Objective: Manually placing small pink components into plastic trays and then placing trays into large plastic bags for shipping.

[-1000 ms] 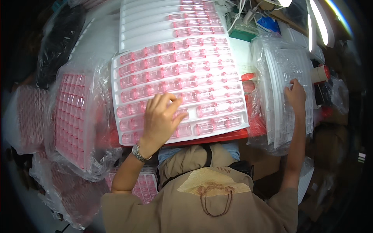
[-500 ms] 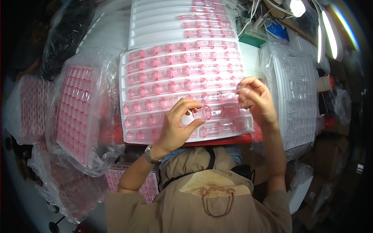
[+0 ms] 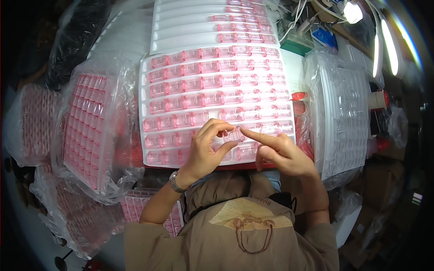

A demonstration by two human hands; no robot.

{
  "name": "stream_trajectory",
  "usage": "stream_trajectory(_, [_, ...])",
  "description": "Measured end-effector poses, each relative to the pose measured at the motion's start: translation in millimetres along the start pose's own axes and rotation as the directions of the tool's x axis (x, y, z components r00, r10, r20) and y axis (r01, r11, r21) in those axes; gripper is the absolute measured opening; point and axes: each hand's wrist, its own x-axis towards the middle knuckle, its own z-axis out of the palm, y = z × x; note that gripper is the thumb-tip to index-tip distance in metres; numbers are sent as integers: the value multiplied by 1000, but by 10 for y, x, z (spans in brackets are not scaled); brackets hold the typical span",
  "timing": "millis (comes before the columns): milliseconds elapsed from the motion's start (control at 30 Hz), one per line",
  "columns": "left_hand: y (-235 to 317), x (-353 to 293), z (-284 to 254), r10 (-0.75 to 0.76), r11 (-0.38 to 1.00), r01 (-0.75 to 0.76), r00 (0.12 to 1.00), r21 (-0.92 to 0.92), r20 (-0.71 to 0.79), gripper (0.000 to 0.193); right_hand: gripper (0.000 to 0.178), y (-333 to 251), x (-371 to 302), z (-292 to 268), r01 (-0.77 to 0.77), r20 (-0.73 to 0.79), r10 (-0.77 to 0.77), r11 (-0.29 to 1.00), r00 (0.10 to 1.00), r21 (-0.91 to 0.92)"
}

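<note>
A small clear pink plastic cylinder (image 3: 234, 134) with a flared rim is held between the thumb and fingers of my left hand (image 3: 204, 147), just above the tray. My right hand (image 3: 287, 156) has its index finger stretched out to the cylinder's rim, the fingertip at or touching it. Its thumb stands apart and the other fingers are curled, with nothing visible in them. Beneath both hands lies a white ridged tray (image 3: 143, 108) with rows of similar pink cylinders (image 3: 187, 100). A gap shows in one row beside my left hand.
Behind it lies another white tray (image 3: 181, 27), partly filled with pink cylinders. Plastic-wrapped stacks of pink pieces (image 3: 86, 131) stand at the left. A wrapped stack of white trays with clear pieces (image 3: 346, 113) stands at the right. A lit lamp (image 3: 352, 12) and cables are at the upper right.
My right hand has come from the tray's right side, where its fingers were pinched, to the cylinder, index finger now extended. My left hand keeps its hold; the cylinder is tilted more upright.
</note>
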Motion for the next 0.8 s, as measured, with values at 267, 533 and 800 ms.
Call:
stream_trajectory(267, [-3, 13, -4, 95, 879, -135, 989, 458, 109, 30, 34, 149, -61, -273, 18, -361, 165, 892, 918, 452])
stream_trajectory(533, [54, -301, -123, 93, 835, -118, 993, 538, 73, 34, 26, 292, -196, -111, 63, -517, 34, 984, 855, 169])
stream_trajectory(800, [141, -351, -105, 82, 979, -104, 988, 177, 132, 35, 43, 178, -161, 224, -29, 23, 18, 696, 1000, 717])
